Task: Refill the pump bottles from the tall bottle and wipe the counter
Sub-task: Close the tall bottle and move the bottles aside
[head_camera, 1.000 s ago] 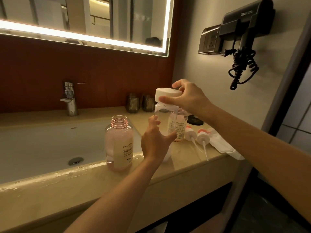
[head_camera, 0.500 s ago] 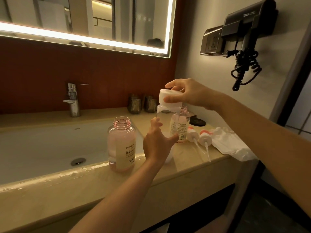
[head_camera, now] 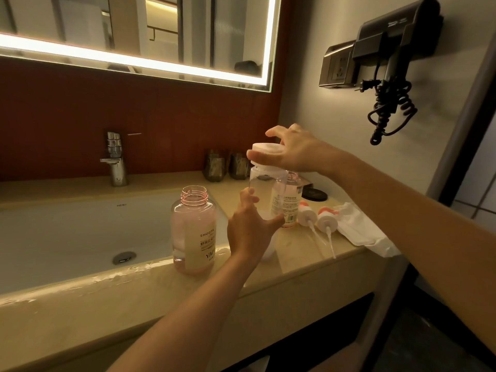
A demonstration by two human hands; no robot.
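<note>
Tall bottle (head_camera: 264, 190), clear and upright, sits near the front of the counter (head_camera: 295, 267), just right of the sink (head_camera: 67, 232). The left hand (head_camera: 248, 232) grips its body, fingers and thumb curled round it. The right hand (head_camera: 298, 154) is on top, thumb and fingers grasping the white cap (head_camera: 267, 150), which sits at the bottle's mouth; I cannot tell whether it is screwed on or loose.

Just left of the left hand stands a pink pump bottle (head_camera: 194, 232), neck open, at the sink's edge. A second pump bottle (head_camera: 288, 205) stands right behind the tall one, seen partly through it. Two pump heads (head_camera: 316, 218) lie side by side to the right, tubes pointing toward the front edge. A white cloth (head_camera: 359, 229) lies crumpled beside them, over the counter's corner. A black disc (head_camera: 314, 195) lies near the wall. Two cups (head_camera: 226, 166) stand at the back, a tap (head_camera: 115, 162) behind the sink, and a hair dryer (head_camera: 394, 44) hangs on the right wall.
</note>
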